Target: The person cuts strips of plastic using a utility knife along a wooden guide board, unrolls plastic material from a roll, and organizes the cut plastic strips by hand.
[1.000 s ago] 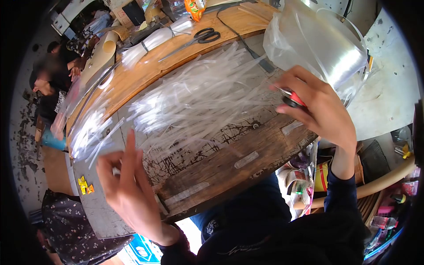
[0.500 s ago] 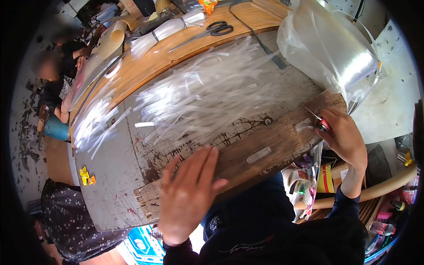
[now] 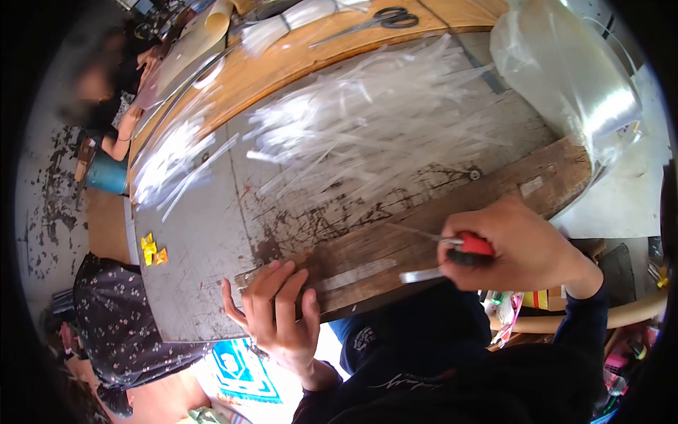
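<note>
Scratched grey table point(image 3: 191, 283) holds a loose heap of clear strips point(image 3: 367, 113), with the wooden board point(image 3: 353, 254) along its near edge. Spread slightly apart, the left hand's point(image 3: 279, 318) fingers rest at the board's left end. Right of them, the right hand's point(image 3: 526, 247) fingers clamp the red-and-black tool point(image 3: 472, 246) over the board.

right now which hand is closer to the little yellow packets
Left. The left hand is on the wooden board's left end, to the right of the yellow packets; the right hand, holding the red-handled tool, is much farther right.
</note>
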Available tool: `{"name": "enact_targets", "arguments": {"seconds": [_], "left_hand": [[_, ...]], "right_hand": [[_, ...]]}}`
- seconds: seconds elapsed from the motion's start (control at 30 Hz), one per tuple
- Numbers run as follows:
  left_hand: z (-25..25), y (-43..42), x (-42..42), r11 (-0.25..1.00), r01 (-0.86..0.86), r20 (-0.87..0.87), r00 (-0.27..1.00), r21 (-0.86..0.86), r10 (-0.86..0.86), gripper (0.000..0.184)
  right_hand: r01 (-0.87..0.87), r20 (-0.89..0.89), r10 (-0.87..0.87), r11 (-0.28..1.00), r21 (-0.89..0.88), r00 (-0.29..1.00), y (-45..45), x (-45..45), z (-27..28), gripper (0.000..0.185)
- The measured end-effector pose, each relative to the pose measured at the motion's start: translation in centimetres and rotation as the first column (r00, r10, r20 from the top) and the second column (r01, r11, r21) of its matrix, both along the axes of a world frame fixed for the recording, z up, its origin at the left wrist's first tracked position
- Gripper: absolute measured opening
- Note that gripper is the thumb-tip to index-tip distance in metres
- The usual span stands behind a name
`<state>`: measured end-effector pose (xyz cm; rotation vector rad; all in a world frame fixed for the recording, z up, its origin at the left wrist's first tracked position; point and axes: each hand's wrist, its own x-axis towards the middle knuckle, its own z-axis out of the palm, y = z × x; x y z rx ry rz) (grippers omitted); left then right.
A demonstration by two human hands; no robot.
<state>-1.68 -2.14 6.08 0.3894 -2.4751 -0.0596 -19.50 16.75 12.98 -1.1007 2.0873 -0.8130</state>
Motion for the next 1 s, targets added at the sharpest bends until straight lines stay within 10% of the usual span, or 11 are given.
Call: {"name": "enact_targets", "arguments": {"seconds": [0.23, 1.0], "left_hand": [[-3.7, -0.3, 0.7, 0.995, -0.046, -0.405, 0.914, -0.091, 0.005, 0.013], [-3.6, -0.5, 0.6, 0.992, -0.019, -0.4, 0.916, -0.124, -0.032, 0.006]], "right_hand": [[-0.102, 0.089, 0.117, 0.983, -0.153, 0.989, -6.5, 2.8, -2.2, 0.026], [-0.211, -0.043, 0.207, 0.969, -0.128, 0.977, -8.6, 3.1, -3.5, 0.026]]}}
